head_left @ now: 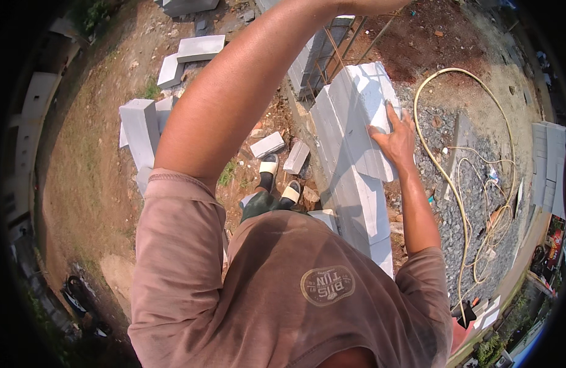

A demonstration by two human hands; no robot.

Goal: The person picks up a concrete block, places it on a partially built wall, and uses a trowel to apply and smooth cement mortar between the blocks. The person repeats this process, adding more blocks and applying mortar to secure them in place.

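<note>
- The right hand (396,141) is laid on the right side of a pale block (372,92), with its fingers spread and its thumb held apart.
- The left hand (376,5) is cut off by the upper edge of the view, so it cannot be told if anything is gripped.
- The block is set on top of the long wall (353,211), toward the far end.
- The step seems to be the steadying of this block. For that, a flat palm and wide fingers should be used, and the push should be soft and even.
- The block's long sides should be matched with the wall's left and right edges, and fingertips should not be put under it.
- At the far end of the wall, thin metal rods (355,38) are seen. They should be watched, as the left arm is stretched that way.
- By the wall's left edge, the shoes (269,168) are placed close to two small blocks, a white one (267,145) and a grey one (296,157). A foot could be caught there.
- Past the wall's right edge, gravel (442,227) and a looped hose (455,69) are found, so tripping is likely there.
- More room for moving is given by the brown dirt (87,184), well to the left, beyond the stacked blocks (140,126).
</note>
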